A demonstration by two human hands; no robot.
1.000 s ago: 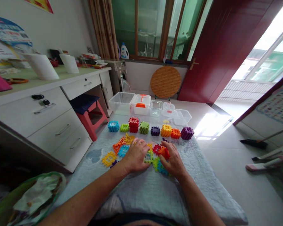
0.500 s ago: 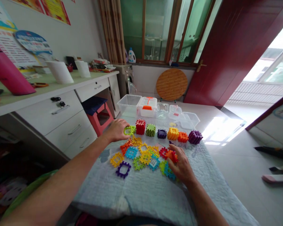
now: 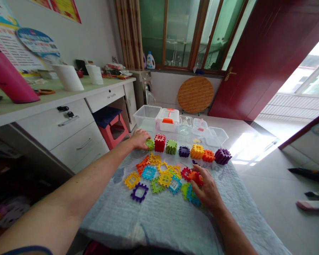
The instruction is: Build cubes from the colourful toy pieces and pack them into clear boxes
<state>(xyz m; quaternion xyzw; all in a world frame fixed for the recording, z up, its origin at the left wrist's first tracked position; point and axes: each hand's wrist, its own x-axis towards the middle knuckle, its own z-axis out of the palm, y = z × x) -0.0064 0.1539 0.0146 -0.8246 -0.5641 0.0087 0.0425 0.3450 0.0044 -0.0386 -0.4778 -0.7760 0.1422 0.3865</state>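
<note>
My left hand [image 3: 140, 139] is closed on a lime-green building tile [image 3: 149, 144] at the left end of a row of stacks. Right beside it stands a red stack [image 3: 160, 143], then a green stack [image 3: 171, 147]. My right hand [image 3: 206, 186] has thumb and fingers around an orange building tile [image 3: 195, 177] at the right of a loose pile; part of the grip is hidden. Under and beside that hand lie a red tile [image 3: 185, 173] and a blue tile [image 3: 193, 197]. Loose yellow tiles [image 3: 165, 179] and a purple frame tile [image 3: 139, 192] lie between my hands.
The row continues with purple [image 3: 184, 151], yellow [image 3: 197, 151], orange [image 3: 208, 156] and dark purple stacks [image 3: 223, 156]. Behind it stand a clear bin [image 3: 148, 117], a lidded box [image 3: 168, 119] and more clear containers. A desk [image 3: 106, 86] and a pink stool [image 3: 111, 131] are to the left.
My left hand has moved slightly away from me and right with the lime-green tile, closer to the red stack. My right hand stays at the orange tile. The view has shifted a little.
</note>
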